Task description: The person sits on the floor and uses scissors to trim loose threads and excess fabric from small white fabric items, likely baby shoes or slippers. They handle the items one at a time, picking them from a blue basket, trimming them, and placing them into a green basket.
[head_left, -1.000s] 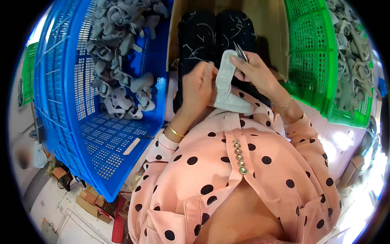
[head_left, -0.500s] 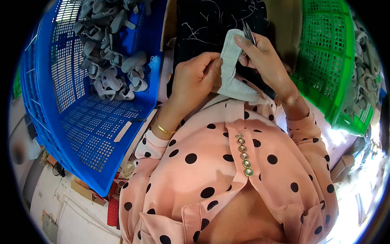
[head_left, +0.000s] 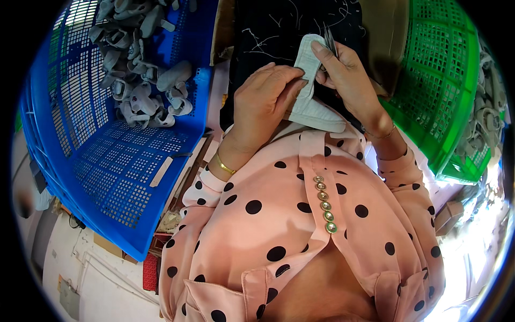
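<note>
Over my lap I hold a pale, stitched fabric shoe upper (head_left: 307,55), bent so that one part stands up and the other lies near my waist. My left hand (head_left: 263,102) is closed, pinching its left edge between thumb and fingers. The thumb of my right hand (head_left: 346,75) presses on its upper right edge. Also in my right hand are metal thread snips (head_left: 329,42), blades pointing away from me just beside the upper. Their handle is hidden in my palm.
Left stands a blue plastic basket (head_left: 177,214) with a heap of small grey shoe uppers (head_left: 142,99). At right is a green basket (head_left: 429,107), with more grey pieces (head_left: 485,112) beyond its wall. Dark cloth (head_left: 263,24) strewn with loose threads covers my lap. Cardboard (head_left: 383,37) stands beside it.
My left hand has shifted slightly right and its fingers lie straighter along the upper's edge. The upper and my right hand with the snips have barely moved.
</note>
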The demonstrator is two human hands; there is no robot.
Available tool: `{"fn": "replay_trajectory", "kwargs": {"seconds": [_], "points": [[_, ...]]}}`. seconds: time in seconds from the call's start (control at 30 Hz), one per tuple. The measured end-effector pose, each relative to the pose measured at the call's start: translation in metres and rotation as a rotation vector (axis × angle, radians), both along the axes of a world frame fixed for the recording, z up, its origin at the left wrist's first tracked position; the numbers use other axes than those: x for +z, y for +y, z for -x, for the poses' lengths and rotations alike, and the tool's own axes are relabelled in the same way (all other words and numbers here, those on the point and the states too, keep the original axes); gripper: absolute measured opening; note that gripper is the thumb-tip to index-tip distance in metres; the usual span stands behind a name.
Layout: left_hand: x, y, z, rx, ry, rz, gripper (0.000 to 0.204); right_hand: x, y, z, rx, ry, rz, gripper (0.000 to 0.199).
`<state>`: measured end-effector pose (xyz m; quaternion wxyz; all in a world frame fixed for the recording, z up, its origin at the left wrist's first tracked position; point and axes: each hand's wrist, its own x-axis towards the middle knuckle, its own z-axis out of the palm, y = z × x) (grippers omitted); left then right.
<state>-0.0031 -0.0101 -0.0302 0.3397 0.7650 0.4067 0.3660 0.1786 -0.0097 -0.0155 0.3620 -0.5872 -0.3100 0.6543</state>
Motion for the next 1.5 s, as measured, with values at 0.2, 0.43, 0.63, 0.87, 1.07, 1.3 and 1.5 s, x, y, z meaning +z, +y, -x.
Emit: {"fn": "replay_trajectory", "kwargs": {"seconds": [0.2, 0.43, 0.63, 0.87, 1.07, 1.3, 1.5], "points": [[0.013, -0.002, -0.008, 0.183, -0.073, 0.638, 0.013, -0.012, 0.003, -0.011, 0.039, -0.354, -0.223, 0.033], [-0.013, -0.005, -0.002, 0.182, -0.435, 0.787, 0.013, 0.028, -0.004, -0.021, 0.676, -1.22, -0.666, 0.044], [-0.014, -0.006, -0.006, 0.177, -0.568, 0.869, 0.012, 0.027, 0.002, -0.016, 0.836, -1.294, -0.737, 0.04], [-0.007, -0.007, -0.008, 0.229, -0.619, 0.962, 0.012, 0.024, 0.007, -0.017, 0.88, -1.324, -0.807, 0.041], [-0.009, -0.012, -0.007, 0.271, -0.681, 0.926, 0.011, 0.012, 0.008, -0.019, 0.891, -1.263, -0.81, 0.045], [0.002, -0.006, -0.001, 0.299, -0.838, 1.04, 0.016, -0.006, 0.011, -0.034, 0.314, -0.555, -0.458, 0.039], [0.013, 0.007, -0.008, 0.135, -0.671, 0.945, 0.029, -0.001, 0.018, -0.014, 0.226, -0.497, -0.424, 0.035]]}}
